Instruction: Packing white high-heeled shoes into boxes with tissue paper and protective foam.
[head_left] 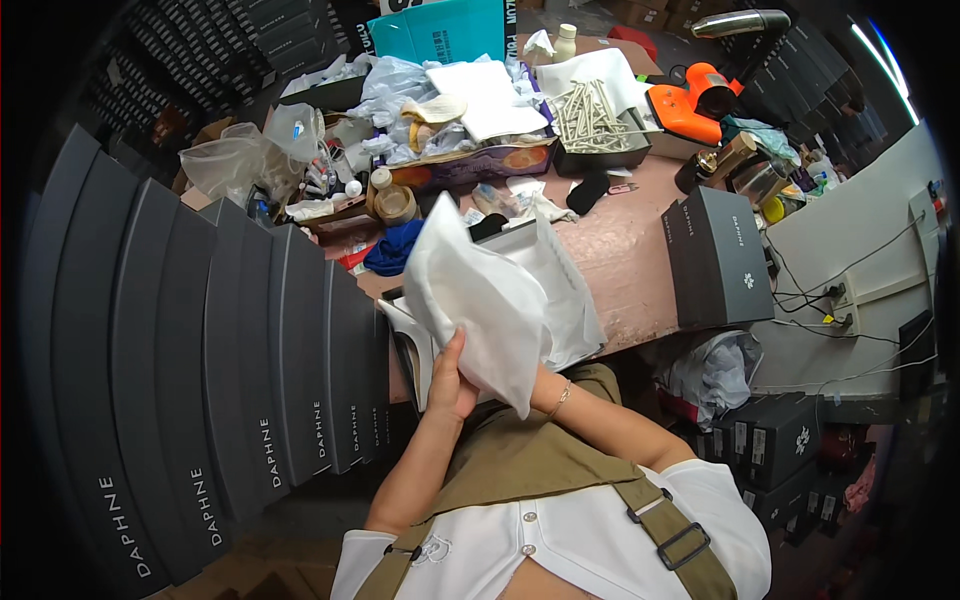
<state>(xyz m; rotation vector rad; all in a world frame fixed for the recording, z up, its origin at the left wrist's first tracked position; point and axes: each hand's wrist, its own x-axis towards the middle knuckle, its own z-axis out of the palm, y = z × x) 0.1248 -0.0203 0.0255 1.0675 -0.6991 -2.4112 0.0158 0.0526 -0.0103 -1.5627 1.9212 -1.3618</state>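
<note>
A white, soft-looking wrapped bundle (470, 300) is held up above the near edge of the table; what it wraps, if anything, is hidden. My left hand (453, 385) grips its lower left side, the thumb lying on the front. My right hand (545, 388), with a bracelet at the wrist, reaches behind the bundle's lower right, and its fingers are hidden. Just beyond lies an open box lined with white paper (570, 295). Partly covered by the bundle, a dark-edged box part with white paper (408, 335) shows at the left.
Tall stacks of dark grey shoeboxes (240, 340) rise at my left. A closed dark shoebox (718, 258) stands on the table's right. Farther back are a purple carton of white paper (470, 165), a box of white sticks (600, 150) and an orange tool (685, 112). Cables (830, 300) hang at right.
</note>
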